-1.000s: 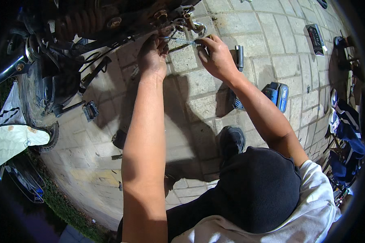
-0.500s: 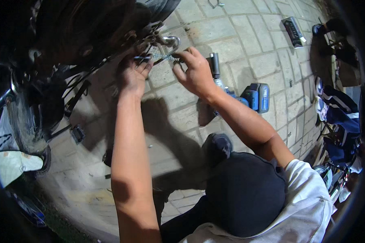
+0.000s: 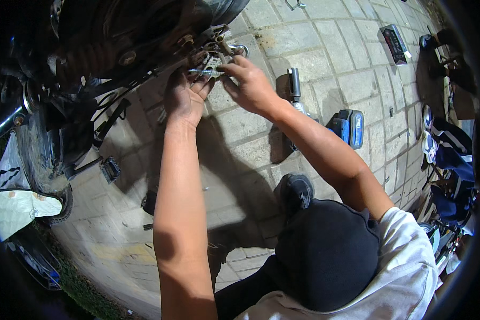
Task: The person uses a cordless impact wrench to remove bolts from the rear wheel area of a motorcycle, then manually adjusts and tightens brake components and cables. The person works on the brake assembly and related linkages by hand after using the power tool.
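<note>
A small silvery coil spring (image 3: 201,71) lies between my two hands, close under the greasy metal parts of a dark two-wheeled vehicle (image 3: 128,56) at the upper left. My left hand (image 3: 184,104) is palm up, its fingers curled against the spring from below. From the right, my right hand (image 3: 253,88) pinches the spring's other end with thumb and fingertips. Just beyond the right fingers a shiny curved metal piece (image 3: 241,49) shows. The fingers cover part of the spring, and whether it is hooked to anything cannot be made out.
On the paving, right of my right forearm, lies a power tool with a blue battery (image 3: 348,128) and a long socket (image 3: 294,85). Farther right is a black box (image 3: 395,45). A pedal (image 3: 110,169) juts from the vehicle. People's legs and clothing line the right edge.
My right hand has come closer to my left, and less of the spring shows between them. The whole view has shifted slightly.
</note>
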`<state>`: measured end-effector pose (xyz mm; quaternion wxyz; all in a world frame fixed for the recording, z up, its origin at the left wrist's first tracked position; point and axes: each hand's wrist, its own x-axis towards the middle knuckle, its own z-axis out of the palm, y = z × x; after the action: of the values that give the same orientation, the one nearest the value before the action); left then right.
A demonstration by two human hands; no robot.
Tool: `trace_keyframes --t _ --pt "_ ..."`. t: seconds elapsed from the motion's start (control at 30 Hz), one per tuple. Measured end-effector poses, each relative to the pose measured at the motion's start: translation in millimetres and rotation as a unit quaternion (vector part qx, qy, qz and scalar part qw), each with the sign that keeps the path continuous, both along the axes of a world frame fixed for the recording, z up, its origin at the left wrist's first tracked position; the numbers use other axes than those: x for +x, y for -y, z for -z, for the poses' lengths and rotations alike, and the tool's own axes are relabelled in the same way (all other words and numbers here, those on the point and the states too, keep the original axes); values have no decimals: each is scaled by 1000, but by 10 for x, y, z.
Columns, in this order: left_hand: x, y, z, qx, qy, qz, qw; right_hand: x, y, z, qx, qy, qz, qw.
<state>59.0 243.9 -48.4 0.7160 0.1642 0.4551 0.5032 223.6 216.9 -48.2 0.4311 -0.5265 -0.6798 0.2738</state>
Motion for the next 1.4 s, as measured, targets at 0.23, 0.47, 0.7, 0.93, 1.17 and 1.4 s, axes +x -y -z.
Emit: trace_keyframes --t 0.23,0.47,0.7,0.93,1.17,1.4 --pt "-263 -57 197 54 -346 204 914 -70 -257 -158 -185 -81 -154 967" --pt "-354 -124 133 192 -543 113 809 1685 -894 302 -137 56 263 953" --pt "6 -116 42 -36 20 -59 997 2455 -1825 968 -113 255 316 907" --pt "53 -127 51 19 11 -47 999 2488 -2084 1035 -179 386 237 873" --pt "30 -24 117 54 116 -20 992 1732 -1498 432 -174 175 113 963" --pt "20 -67 233 -18 175 -71 982 835 -1363 -161 -340 -129 -205 909"
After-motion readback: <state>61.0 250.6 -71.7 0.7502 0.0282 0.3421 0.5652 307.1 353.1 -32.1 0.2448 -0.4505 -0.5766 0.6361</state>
